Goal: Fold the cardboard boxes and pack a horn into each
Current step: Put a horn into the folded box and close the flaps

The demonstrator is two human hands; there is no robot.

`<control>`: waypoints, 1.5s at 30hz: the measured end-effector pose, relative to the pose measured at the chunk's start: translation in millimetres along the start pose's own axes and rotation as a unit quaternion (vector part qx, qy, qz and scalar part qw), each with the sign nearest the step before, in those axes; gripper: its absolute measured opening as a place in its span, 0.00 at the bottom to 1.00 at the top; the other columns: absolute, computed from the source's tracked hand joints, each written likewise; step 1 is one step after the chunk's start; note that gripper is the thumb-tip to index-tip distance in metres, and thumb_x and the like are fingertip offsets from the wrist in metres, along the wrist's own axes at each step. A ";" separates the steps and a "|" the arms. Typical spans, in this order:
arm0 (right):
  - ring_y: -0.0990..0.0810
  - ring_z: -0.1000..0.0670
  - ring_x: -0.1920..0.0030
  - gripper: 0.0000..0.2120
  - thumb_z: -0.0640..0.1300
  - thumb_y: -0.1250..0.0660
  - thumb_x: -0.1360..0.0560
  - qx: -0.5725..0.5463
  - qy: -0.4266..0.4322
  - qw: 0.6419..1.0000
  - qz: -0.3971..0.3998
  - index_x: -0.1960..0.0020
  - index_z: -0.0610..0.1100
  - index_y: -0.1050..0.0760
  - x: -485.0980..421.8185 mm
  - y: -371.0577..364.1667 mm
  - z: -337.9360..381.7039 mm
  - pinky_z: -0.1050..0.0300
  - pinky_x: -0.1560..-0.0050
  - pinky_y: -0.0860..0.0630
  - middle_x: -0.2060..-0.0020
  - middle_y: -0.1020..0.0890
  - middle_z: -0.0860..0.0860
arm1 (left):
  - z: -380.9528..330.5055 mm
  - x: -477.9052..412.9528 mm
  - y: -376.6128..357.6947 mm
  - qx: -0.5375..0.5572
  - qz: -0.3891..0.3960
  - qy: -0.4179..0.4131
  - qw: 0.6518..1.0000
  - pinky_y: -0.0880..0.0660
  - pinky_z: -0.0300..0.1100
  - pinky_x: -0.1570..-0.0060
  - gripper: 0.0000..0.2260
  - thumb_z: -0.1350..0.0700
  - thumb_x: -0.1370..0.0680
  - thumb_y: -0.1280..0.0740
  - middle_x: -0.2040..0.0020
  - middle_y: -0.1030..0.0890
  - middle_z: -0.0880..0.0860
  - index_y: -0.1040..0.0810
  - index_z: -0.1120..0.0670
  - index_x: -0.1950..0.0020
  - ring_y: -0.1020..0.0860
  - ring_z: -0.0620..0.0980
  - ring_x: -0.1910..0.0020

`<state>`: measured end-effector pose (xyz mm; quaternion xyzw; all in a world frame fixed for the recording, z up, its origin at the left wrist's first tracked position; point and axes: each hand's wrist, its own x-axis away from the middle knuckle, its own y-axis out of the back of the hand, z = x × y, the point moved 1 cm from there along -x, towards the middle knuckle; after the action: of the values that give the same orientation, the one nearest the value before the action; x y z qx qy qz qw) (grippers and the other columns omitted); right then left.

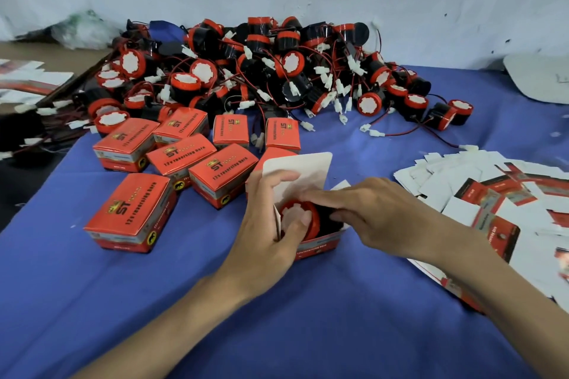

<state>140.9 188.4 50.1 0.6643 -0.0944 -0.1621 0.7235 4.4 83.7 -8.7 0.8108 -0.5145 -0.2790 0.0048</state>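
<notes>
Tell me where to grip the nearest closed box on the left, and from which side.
Likely from above: pinch the closed box across its left and right walls. It lies flat, printed top up, nothing stacked on it.

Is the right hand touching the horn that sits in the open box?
Touching. The head view shows the right hand with its fingers pressed onto the horn inside the open box, with no gap between them.
</notes>
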 end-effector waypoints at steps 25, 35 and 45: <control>0.24 0.46 0.71 0.16 0.31 0.24 0.44 0.105 -0.089 0.987 -0.082 0.61 0.46 0.23 38.4 34.2 29.8 0.51 0.75 0.26 0.66 0.23 0.50 | -1.7 1.2 -1.8 0.011 -0.039 0.074 0.996 0.25 0.45 0.45 0.22 0.56 0.30 0.31 0.42 0.28 0.45 0.34 0.42 0.40 0.26 0.45 0.44; 0.24 0.45 0.58 0.07 0.44 0.35 0.25 -0.084 -0.078 0.986 -0.124 0.53 0.46 0.19 -8.3 29.8 61.9 0.51 0.54 0.29 0.59 0.17 0.50 | -5.1 4.2 -4.2 -0.049 -0.060 0.047 0.996 0.29 0.44 0.38 0.35 0.53 0.35 0.26 0.43 0.41 0.36 0.43 0.21 0.48 0.35 0.45 0.36; 0.21 0.41 0.64 0.08 0.32 0.32 0.33 -0.016 -0.054 0.992 -0.114 0.56 0.41 0.20 -29.3 -5.9 56.5 0.54 0.69 0.33 0.61 0.18 0.46 | 1.0 8.3 -1.5 -0.048 -0.051 0.017 0.997 0.28 0.41 0.40 0.38 0.54 0.37 0.26 0.42 0.38 0.41 0.45 0.21 0.46 0.31 0.45 0.38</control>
<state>93.1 146.0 52.2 0.6495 -0.0543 -0.2806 0.7045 7.8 77.7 -13.8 0.8395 -0.4584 -0.2893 0.0386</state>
